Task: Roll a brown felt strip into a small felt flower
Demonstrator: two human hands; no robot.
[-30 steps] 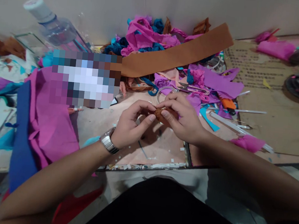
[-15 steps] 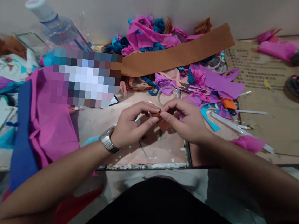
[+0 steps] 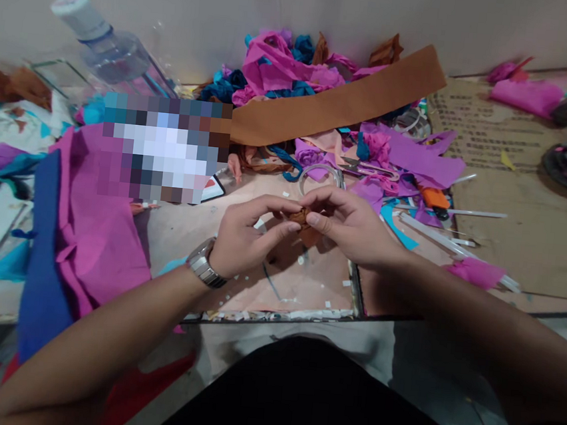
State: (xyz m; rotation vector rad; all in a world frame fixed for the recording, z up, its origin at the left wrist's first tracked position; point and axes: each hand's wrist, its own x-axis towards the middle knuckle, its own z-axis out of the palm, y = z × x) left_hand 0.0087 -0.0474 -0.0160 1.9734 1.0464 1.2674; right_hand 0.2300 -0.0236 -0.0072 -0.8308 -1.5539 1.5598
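Observation:
Between my two hands is a small rolled piece of brown crepe paper, with a flat tail of it hanging below my right fingers. My left hand, watch on the wrist, pinches its left side between thumb and fingertips. On the other side my right hand grips it, thumb in front and fingers bent behind. Just beyond the fingertips lies a clear roll of tape. Scissors rest among purple paper scraps. Farther back stretches a long brown crepe paper strip.
Pink crepe paper and a blue strip drape over the table's front edge at left. A large clear bottle leans behind a blurred-out patch. White sticks and an orange-handled tool lie right, beside flattened cardboard.
My fingers have shifted slightly around the brown paper, and more of its rolled top now shows between them. Both hands stay in nearly the same place.

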